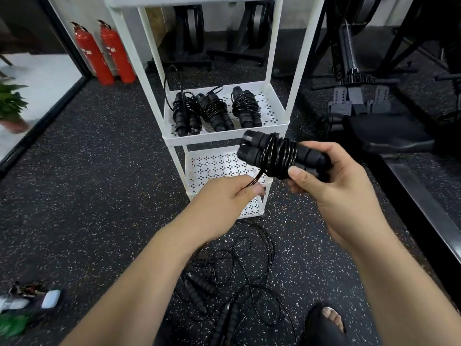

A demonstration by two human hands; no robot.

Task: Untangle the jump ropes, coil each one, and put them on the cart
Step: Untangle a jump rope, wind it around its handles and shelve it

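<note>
The white cart's [225, 139] middle shelf holds three coiled ropes [215, 112], while the right hand [341, 193] clamps a fourth coil's [277, 157] handles and the left hand [224, 198] pinches its cord end [255, 180], above tangled ropes [239, 278] on speckled floor [99, 196].

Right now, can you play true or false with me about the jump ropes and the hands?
1. Three coiled ropes lie on the cart. True.
2. The right hand holds a wound rope. True.
3. The left hand holds nothing. False: it pinches that rope's cord.
4. All the ropes are put away. False: a tangle lies on the floor.
</note>
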